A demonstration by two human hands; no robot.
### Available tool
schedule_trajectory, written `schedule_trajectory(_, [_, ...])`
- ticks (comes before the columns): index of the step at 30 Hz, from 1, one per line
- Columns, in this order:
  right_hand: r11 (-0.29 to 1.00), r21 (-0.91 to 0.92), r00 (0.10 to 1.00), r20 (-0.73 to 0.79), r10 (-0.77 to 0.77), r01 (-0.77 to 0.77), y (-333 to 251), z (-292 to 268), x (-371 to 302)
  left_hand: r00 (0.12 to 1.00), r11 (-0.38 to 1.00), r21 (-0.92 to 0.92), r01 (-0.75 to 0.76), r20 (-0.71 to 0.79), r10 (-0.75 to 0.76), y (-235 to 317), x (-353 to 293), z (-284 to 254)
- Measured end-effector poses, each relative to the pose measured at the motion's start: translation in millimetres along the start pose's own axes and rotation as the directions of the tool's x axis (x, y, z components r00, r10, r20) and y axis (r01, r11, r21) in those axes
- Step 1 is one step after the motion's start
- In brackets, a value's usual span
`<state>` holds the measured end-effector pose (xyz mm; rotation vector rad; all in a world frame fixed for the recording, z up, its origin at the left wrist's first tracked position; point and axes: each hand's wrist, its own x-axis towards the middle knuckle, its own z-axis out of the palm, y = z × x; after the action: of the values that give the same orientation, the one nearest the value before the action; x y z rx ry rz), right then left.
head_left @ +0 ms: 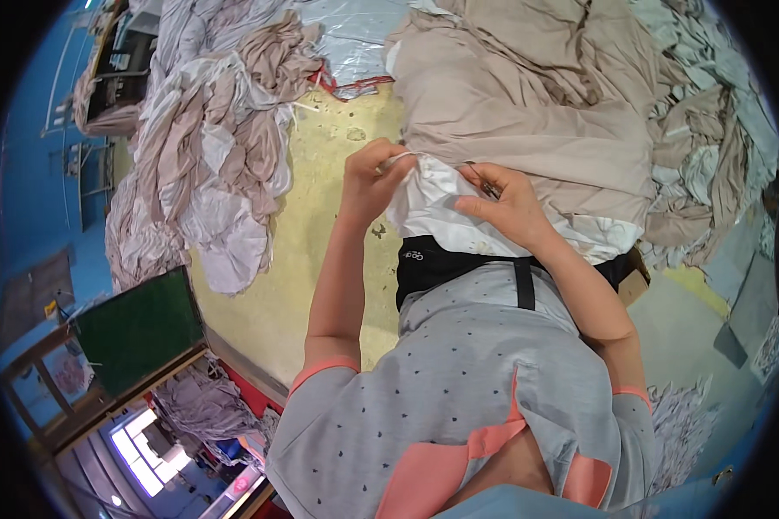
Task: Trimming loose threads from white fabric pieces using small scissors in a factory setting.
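Observation:
My left hand [374, 177] pinches the edge of a white cloth [433, 201] between thumb and fingers. The white cloth lies over my lap and joins a large beige fabric [537, 130] spread out in front of me. To the right of the pinched edge, my right hand [512, 206] is curled with its thumb over the white cloth. Small dark metal thread snips [491, 188] appear to sit in its fingers, mostly hidden, with a thin tip toward the cloth edge.
Heaps of crumpled beige and white cloth [234, 121] lie at the left, and more fabric [710, 164] is piled at the right. Between them shows a worn yellow floor [320, 199]. A dark green board [138, 320] stands at the lower left. A silvery sheet [355, 39] lies ahead.

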<state>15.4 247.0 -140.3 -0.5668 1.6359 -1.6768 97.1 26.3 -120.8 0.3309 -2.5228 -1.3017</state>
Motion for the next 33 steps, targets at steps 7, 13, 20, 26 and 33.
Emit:
schedule_trajectory(7, [0.995, -0.033, 0.986, -0.137, 0.09, -0.096, -12, -31, 16, 0.899, 0.874, -0.296, 0.385, 0.332, -0.284, -4, 11, -12])
schedule_trajectory(13, [0.936, -0.353, 0.981, -0.183, -0.064, -0.005, -9, -39, 37, 0.853, 0.783, -0.386, 0.488, 0.399, -0.336, -9, 16, -14])
schedule_trajectory(20, [0.8, -0.6, 0.975, -0.169, -0.146, 0.015, -10, -35, 45, 0.842, 0.76, -0.401, 0.511, 0.411, -0.35, -10, 18, -16])
schedule_trajectory(26, [0.86, -0.456, 0.952, -0.084, -0.295, 0.226, -26, -4, 50, 0.844, 0.749, -0.421, 0.511, 0.412, -0.344, -9, 16, -16])
schedule_trajectory(33, [0.913, -0.4, 0.996, 0.036, -0.076, 0.084, -22, 2, 54, 0.866, 0.877, -0.29, 0.383, 0.444, -0.231, -6, 20, -19])
